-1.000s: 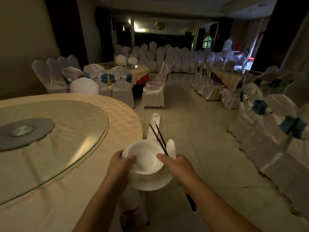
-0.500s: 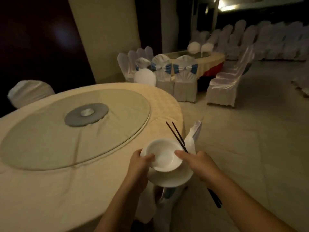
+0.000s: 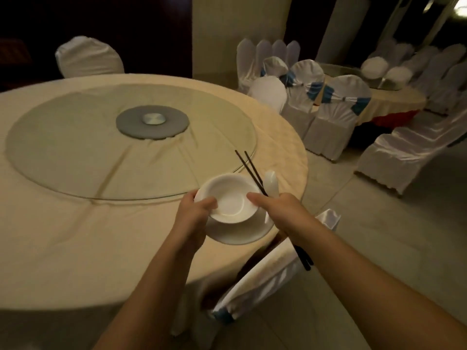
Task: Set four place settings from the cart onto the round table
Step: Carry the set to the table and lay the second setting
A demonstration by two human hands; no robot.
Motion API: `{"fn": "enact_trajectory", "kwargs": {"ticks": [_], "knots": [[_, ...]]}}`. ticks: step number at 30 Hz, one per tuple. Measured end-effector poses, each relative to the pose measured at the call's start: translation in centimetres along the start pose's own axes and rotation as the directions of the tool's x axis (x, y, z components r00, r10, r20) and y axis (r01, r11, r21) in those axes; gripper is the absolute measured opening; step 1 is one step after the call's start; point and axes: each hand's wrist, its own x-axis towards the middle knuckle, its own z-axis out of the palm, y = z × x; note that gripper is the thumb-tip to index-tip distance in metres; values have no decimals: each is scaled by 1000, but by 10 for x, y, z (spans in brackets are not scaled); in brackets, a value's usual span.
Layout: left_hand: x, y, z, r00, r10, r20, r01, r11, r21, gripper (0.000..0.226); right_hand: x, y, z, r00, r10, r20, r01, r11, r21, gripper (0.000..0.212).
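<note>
While held over the near edge of the round table (image 3: 75,236): left hand (image 3: 194,215) gripping bowl (image 3: 228,198) rim, thumb inside. Bowl stacked on plate (image 3: 242,231). Right hand (image 3: 283,210) curled on bowl's other side, clasping black chopsticks (image 3: 249,170) and white spoon (image 3: 271,183). Covered chair (image 3: 265,279) tucked below, right.

You hold a white bowl (image 3: 228,198) stacked on a white plate (image 3: 242,229) above the near edge of the round table (image 3: 75,236), draped in a cream cloth. Two dark chopsticks (image 3: 250,171) and a white spoon (image 3: 271,183) jut up beside the bowl's right rim.
</note>
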Motion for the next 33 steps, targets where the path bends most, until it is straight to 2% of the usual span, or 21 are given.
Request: {"fn": "enact_trajectory", "kwargs": {"ticks": [4,11,15,20,28,33], "knots": [[26,-13,6,995,-29,-94,22,997,-78,45,48,1,3,992,15,127,-9,999,-50,63],[71,-55,14,956,-84,-282,53,992,-116,45,139,14,22,934,83,348,-26,986,-165,57],[87,-76,32,909,-112,-401,67,990,-125,44,190,24,28,886,118,448,-30,980,-199,52],[100,-98,63,814,-187,-550,128,981,-145,45,241,42,29,810,167,562,-37,971,-234,50],[124,-135,84,724,-245,-645,261,963,-72,44,284,84,37,796,152,586,-25,975,-219,72],[141,-151,82,736,-201,-647,296,954,40,45,295,99,44,846,137,516,-25,976,-217,76]]}}
